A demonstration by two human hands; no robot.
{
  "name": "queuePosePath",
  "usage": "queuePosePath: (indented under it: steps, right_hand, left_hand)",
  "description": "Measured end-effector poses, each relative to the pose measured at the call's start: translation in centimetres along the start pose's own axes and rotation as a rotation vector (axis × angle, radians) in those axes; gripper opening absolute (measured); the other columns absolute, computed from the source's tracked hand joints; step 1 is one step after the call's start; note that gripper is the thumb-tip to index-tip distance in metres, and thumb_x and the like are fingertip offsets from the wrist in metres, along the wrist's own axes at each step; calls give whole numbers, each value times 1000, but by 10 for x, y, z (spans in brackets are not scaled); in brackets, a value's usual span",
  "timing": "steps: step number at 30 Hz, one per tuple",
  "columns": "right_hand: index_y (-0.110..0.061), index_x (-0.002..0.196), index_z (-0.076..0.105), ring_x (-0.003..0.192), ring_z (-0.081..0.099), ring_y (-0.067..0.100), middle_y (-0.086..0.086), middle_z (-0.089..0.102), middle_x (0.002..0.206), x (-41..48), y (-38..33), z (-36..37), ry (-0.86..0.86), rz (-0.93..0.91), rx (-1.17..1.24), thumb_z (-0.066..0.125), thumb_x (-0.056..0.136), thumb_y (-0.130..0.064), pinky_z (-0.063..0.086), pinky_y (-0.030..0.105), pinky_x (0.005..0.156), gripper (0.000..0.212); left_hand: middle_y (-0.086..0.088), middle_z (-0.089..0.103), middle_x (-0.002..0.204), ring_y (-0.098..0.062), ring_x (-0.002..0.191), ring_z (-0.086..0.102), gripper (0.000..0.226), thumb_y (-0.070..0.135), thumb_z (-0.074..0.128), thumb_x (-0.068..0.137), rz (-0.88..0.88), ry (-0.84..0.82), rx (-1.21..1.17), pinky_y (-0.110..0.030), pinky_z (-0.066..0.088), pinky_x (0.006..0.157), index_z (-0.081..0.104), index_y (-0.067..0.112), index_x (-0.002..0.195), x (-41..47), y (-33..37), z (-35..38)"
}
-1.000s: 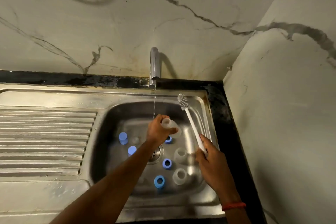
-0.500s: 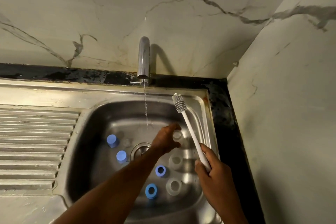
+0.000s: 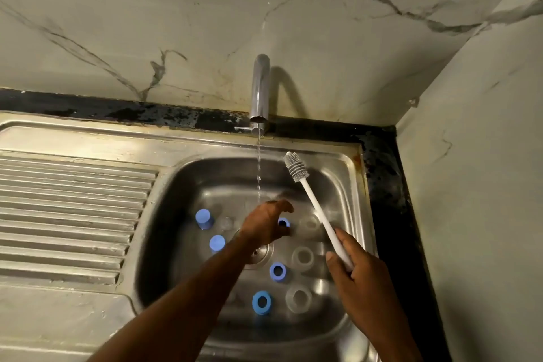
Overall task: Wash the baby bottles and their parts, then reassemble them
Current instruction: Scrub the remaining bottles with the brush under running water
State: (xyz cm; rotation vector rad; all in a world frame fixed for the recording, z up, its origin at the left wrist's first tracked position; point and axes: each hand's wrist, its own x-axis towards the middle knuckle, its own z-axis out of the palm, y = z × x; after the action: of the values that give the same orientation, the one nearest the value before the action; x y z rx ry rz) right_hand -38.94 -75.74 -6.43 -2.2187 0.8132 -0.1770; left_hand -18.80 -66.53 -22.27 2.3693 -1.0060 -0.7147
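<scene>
Nearest, the right hand [image 3: 364, 279] reaches in over the right rim of the sink [image 3: 357, 185]. Its fingers are wrapped round the lower handle of a white bottle brush [image 3: 316, 209], which slants up and left, with its grey bristle head high over the back of the basin.

Loose bottle parts lie on the basin floor. Closest are a blue ring [image 3: 261, 301] and a clear piece [image 3: 298, 298], side by side. Behind them sit a 2nd blue ring [image 3: 277, 270] and a 2nd clear piece [image 3: 302, 257], just right of the drain [image 3: 260, 254].

The left hand [image 3: 264, 225] hovers over mid-basin, blurred. A 3rd blue ring [image 3: 283, 223] shows in the gap between its curved thumb and fingers; I cannot tell whether they touch it. A 3rd clear piece [image 3: 310, 223] lies to its right. A blue cap [image 3: 217, 242] and a 2nd blue cap [image 3: 203, 217] stand at left, near the ribbed drainboard [image 3: 73, 214].

Farther back, the tap [image 3: 260, 88] runs a thin stream of water [image 3: 259, 170] down behind the left hand. A black tabletop [image 3: 390, 185] edges the sink below the marble wall [image 3: 147, 23].
</scene>
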Motion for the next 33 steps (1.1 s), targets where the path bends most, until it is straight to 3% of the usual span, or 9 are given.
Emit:
queuePosePath:
  steps: [3,5,10,15,21,26,28,30,33]
  right_hand:
    - [-25,142,51,78,62,-1,-5,72,104,4,-8,5,-31,-56,-21,58,97,-30,44,1,68,46]
    - [-27,141,53,79,65,1,-8,72,100,7,-9,7,-33,-80,-5,59,96,-30,50,9,70,46]
    - [-23,142,52,82,63,-1,-5,71,106,11,-21,19,-43,-108,-1,60,96,-28,44,2,68,47]
    - [-20,140,54,66,59,0,-1,71,93,9,-30,30,-52,-94,-9,61,95,-28,45,6,61,46]
    - [-20,136,57,74,62,-4,-14,61,75,11,-43,42,-32,-114,-1,61,96,-25,48,9,60,40]
    - [-19,136,56,78,61,-6,-14,61,76,9,-51,46,13,-141,-5,58,98,-27,51,12,60,39]
    - [-19,136,57,79,62,-6,-12,65,82,3,-55,42,44,-144,10,58,97,-25,52,11,62,39]
    - [-18,135,58,82,63,-5,-11,67,90,-4,-60,34,77,-147,26,61,96,-21,50,8,66,40]
    - [-12,131,62,85,64,-6,-7,70,89,-13,-65,24,145,-175,30,64,93,-14,47,3,67,37]
  left_hand:
    - [3,59,131,-19,120,55,45,37,74,89,-92,-8,236,-34,48,96,55,32,129,-13,-23,-27]
    - [2,61,129,-21,121,55,42,34,72,90,-157,-31,412,-36,49,93,57,32,129,-20,-34,-41]
    - [-1,64,125,-26,125,49,30,19,56,96,-234,-61,766,-39,46,96,60,26,124,-31,-59,-58]
    - [-5,64,125,-28,123,51,27,19,50,100,-215,-90,873,-38,43,95,60,22,125,-31,-67,-55]
    - [-7,63,123,-28,118,55,25,23,52,100,-176,-110,878,-39,44,96,59,20,124,-23,-73,-56]
    - [-2,65,115,-23,111,59,26,38,65,91,-123,-13,690,-37,46,96,64,24,113,-23,-66,-70]
    - [2,67,102,-17,98,63,25,43,72,84,-143,31,427,-34,53,90,66,25,101,-24,-56,-86]
    - [5,67,88,-11,80,65,18,33,77,79,-146,64,42,-33,59,80,65,26,89,-31,-44,-103]
    - [4,69,80,-9,76,68,17,18,77,76,-33,186,-311,-33,61,73,61,23,78,-49,-28,-128]
